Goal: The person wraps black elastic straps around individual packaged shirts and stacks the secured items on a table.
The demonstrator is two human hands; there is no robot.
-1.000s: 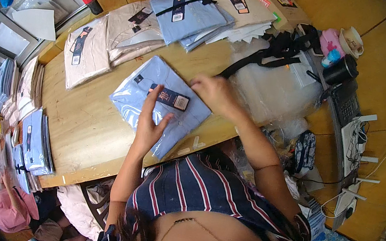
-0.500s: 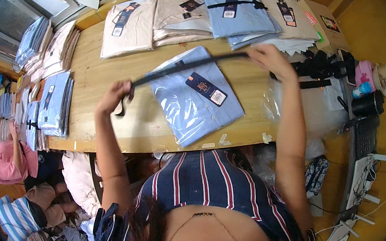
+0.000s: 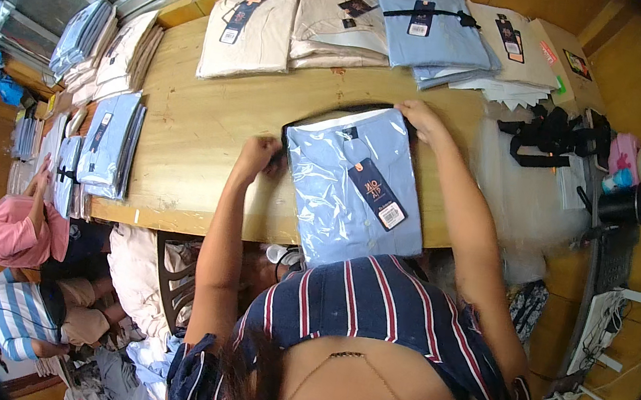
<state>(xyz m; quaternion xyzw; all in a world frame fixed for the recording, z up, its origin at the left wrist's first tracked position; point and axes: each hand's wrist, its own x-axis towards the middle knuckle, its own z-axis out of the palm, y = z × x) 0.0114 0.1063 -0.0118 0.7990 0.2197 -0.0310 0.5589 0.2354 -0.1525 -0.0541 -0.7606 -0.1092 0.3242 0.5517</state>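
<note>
A folded light-blue shirt [image 3: 323,170] in a clear plastic bag, with a dark hang tag [image 3: 378,195], lies in front of me at the near edge of the table. A black fabric strap [image 3: 346,112] runs along the shirt's far edge and bends at its far left corner. My left hand [image 3: 259,153], just left of the shirt, is closed round one end of the strap. My right hand [image 3: 421,121] grips the strap at the shirt's far right corner; its fingertips are partly hidden.
Bagged beige shirts [image 3: 246,36] and blue shirts [image 3: 430,44] line the table's far side. More shirt stacks [image 3: 108,144] stand left. Black straps [image 3: 547,137] and a black mug [image 3: 624,203] lie right. Two people [image 3: 21,229] are at the lower left.
The strap, stretched above the shirt before, now lies along its far edge. The shirt has turned straighter and sits nearer me. My left hand has moved right, my right hand slightly nearer.
</note>
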